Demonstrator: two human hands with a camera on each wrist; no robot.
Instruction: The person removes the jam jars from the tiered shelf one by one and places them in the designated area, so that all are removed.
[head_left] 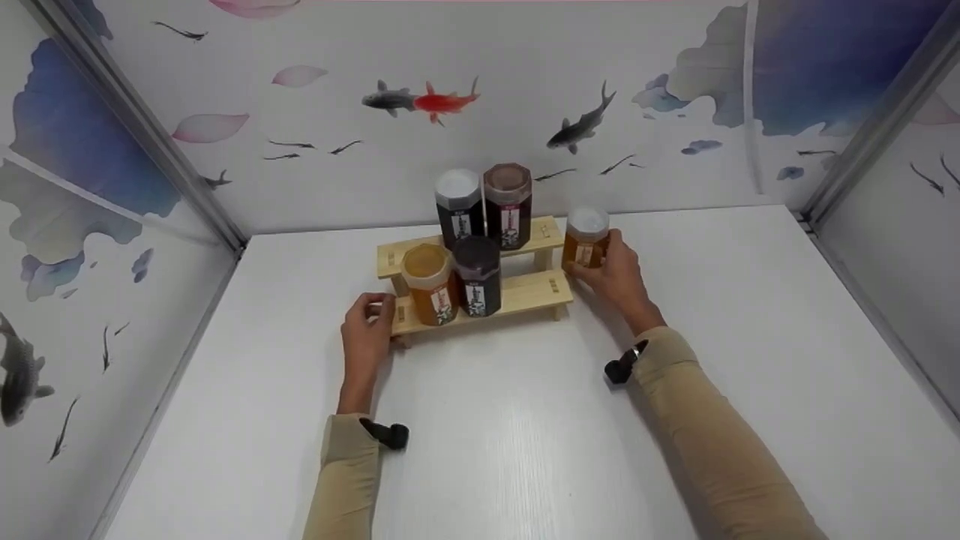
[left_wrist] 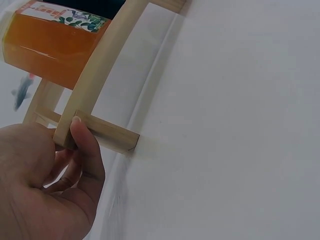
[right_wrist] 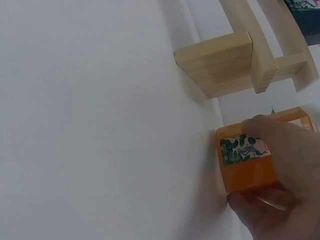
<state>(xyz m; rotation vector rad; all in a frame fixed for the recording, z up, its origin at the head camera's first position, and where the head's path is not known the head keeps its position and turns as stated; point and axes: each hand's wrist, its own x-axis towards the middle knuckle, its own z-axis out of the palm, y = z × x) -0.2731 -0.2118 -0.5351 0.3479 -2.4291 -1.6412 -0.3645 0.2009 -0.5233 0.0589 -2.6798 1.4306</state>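
Note:
A two-step wooden rack [head_left: 525, 292] stands on the white table. On its lower step are an amber honey jar [head_left: 429, 289] and a dark jar [head_left: 480, 281]. The upper step bears a dark jar with a white lid [head_left: 459, 199] and a dark jar with a brownish lid [head_left: 510, 206]. My left hand [head_left: 367, 330] pinches the left end of the lower step, with a fingertip against its edge in the left wrist view. Just right of the rack, my right hand [head_left: 619, 274] grips another amber honey jar [right_wrist: 245, 167], upright with a white lid.
White panels [head_left: 465, 45] painted with fish and petals enclose the table [head_left: 510, 435] at the back and sides. Grey metal posts [head_left: 150, 127] mark the corners. Each wrist wears a small black camera [head_left: 394, 436].

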